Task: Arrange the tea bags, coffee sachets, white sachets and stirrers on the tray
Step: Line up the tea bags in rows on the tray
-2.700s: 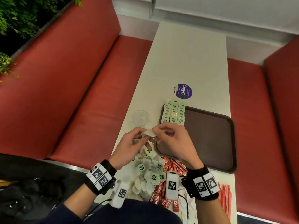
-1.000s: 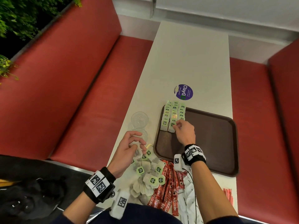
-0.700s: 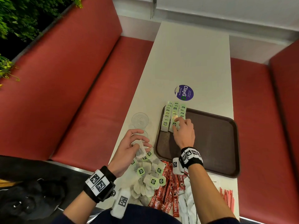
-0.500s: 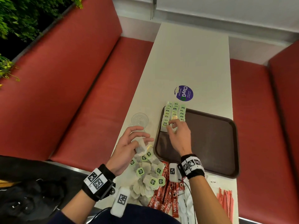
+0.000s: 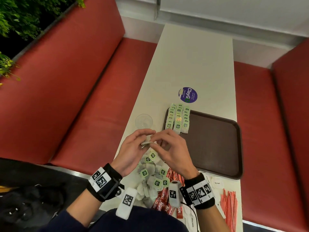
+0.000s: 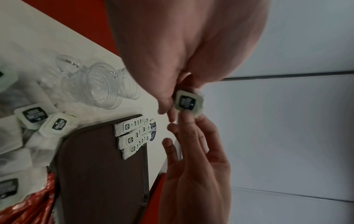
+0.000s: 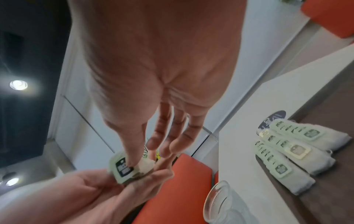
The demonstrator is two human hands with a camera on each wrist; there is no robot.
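I pinched one tea bag [image 6: 188, 101] between my left hand [image 5: 132, 150] and right hand [image 5: 172, 151], both grips closed on it above the worktop [image 5: 197, 64] (tag squared up), to extend the rows [image 5: 178, 118] on the tray [image 5: 217, 144].

Overhead head view; close wrist views.

The tea bag rows [image 5: 178, 120] lie on the tray [image 5: 215, 144] at its 11 o'clock corner; the glass [image 5: 143, 121] stands at the tray's 9 o'clock.
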